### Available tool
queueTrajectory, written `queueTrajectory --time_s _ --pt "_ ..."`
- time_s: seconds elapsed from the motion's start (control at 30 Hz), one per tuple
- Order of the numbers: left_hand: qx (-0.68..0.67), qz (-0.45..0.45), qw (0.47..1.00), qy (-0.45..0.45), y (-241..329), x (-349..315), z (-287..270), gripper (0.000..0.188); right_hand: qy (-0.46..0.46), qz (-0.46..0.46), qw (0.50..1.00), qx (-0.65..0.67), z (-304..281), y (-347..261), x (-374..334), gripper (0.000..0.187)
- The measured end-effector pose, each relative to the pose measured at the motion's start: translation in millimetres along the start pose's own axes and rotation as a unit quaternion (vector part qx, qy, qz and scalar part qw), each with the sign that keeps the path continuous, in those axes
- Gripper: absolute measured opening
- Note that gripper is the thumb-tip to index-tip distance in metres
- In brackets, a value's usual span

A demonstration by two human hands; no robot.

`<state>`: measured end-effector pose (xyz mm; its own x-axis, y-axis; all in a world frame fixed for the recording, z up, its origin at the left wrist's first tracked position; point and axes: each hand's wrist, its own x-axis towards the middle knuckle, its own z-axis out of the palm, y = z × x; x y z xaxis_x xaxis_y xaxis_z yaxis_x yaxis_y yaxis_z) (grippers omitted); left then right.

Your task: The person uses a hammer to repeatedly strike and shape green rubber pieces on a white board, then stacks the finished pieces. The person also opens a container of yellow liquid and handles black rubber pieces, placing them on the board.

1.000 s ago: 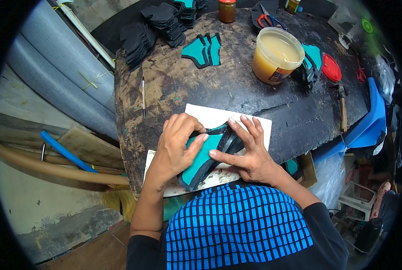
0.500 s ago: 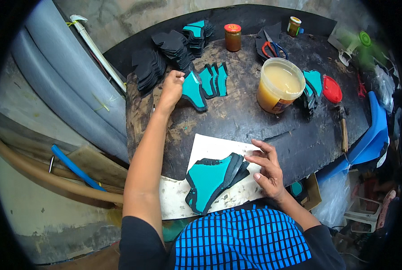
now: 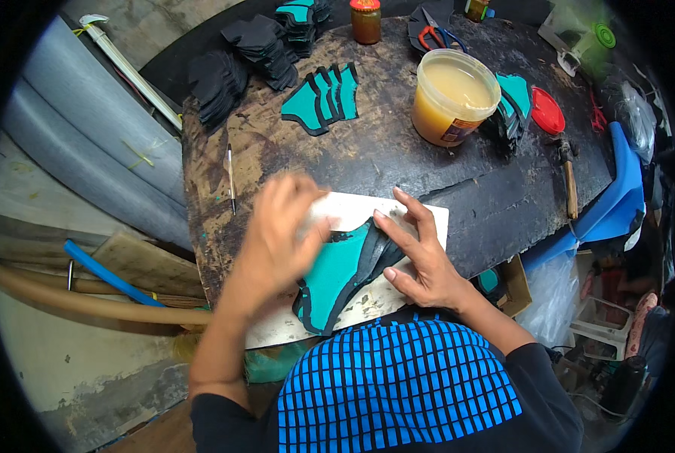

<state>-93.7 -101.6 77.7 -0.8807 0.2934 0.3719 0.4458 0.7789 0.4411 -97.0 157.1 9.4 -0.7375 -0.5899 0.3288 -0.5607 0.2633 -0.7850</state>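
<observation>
On white board (image 3: pixel 428 215), blurred left hand (image 3: pixel 277 238) covering teal piece (image 3: pixel 334 275), fingers' state unclear, right hand (image 3: pixel 420 253) flat, fingers apart

The left hand (image 3: pixel 281 230) is smeared by motion blur, so its fingers cannot be told apart, nor whether it grips anything. It covers the upper left part of the white board (image 3: pixel 420 215) and one end of the teal and black pieces (image 3: pixel 337 275). The right hand (image 3: pixel 420 253) covers the other end of those pieces. The person's blue checked garment (image 3: pixel 398 385) hides the board's near edge. At the picture's top edge, an orange-lidded jar (image 3: pixel 366 19) is cut off. The scissors (image 3: pixel 436 26) are partly hidden.
</observation>
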Motion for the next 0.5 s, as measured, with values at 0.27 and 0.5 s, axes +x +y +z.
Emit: queueTrajectory --time_s 0.27,0.5 --pt "-0.045 -0.053 0.997 0.014 31.5 -36.6 13.8 0.033 0.028 0.014 0.996 -0.078 10.1 -3.1 -1.2 0.065" --pt "-0.001 -0.008 0.999 0.040 32.8 -38.2 15.4 0.033 0.086 -0.131 0.982 -0.101 3.3 -2.6 -11.1 0.052"
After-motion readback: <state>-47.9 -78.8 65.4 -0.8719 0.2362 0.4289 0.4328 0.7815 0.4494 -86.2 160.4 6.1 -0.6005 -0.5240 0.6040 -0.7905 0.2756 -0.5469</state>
